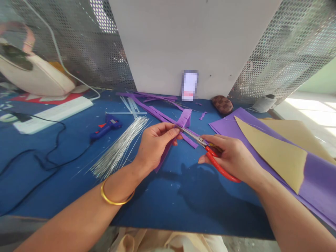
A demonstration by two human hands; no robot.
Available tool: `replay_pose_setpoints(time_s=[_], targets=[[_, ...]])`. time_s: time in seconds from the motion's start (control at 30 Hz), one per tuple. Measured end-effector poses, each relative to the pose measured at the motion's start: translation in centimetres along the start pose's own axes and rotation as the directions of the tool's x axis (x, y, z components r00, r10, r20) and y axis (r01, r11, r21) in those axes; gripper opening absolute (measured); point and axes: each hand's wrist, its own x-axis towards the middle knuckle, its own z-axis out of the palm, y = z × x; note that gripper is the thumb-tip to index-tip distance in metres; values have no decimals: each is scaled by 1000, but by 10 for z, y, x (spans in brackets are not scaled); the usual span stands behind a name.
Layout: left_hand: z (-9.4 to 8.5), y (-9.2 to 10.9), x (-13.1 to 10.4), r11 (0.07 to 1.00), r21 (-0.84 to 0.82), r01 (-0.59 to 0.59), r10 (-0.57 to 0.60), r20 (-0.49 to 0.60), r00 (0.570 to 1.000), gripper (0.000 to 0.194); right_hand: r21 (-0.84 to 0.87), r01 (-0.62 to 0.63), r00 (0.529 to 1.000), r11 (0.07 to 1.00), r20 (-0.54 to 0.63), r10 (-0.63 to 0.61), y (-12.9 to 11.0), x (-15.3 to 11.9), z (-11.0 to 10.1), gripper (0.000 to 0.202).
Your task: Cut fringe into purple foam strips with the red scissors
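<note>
Between the thumb and fingers of my left hand (153,143) is a folded purple paper strip (184,118); its upper part stands above the fingertips and a tail hangs below the hand. My right hand (231,154) grips red-handled scissors (220,168), whose metal blades point left and reach the strip beside my left thumb. Whether the blades are fully closed is hard to tell. More long purple strips (154,112) lie on the blue table (168,206) behind and beneath my hands. A bundle of thin silvery wires (120,148) rests left of my left hand.
A blue glue gun (106,128) with a black cord and a white power strip (54,113) lie at left. Glue sticks (129,106) are behind the wires. A phone (190,85) leans on the white board. Purple sheets (317,185) and tan paper (278,150) lie right.
</note>
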Motion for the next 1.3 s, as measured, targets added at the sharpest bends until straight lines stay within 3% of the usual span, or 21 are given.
replay_pose_setpoints(time_s=[0.57, 0.97, 1.3], targets=[[1, 3, 2, 987, -101, 123, -124, 2, 992, 12, 37, -12, 1000, 999, 3, 12, 4, 0, -1, 53], [1, 1, 0, 1000, -26, 6, -6, -24, 1000, 9, 25, -30, 1000, 999, 9, 30, 2, 1, -1, 58], [2, 2, 0, 1000, 24, -1, 1, -35, 999, 11, -6, 1, 1000, 1000, 25, -1, -1, 2, 0, 61]])
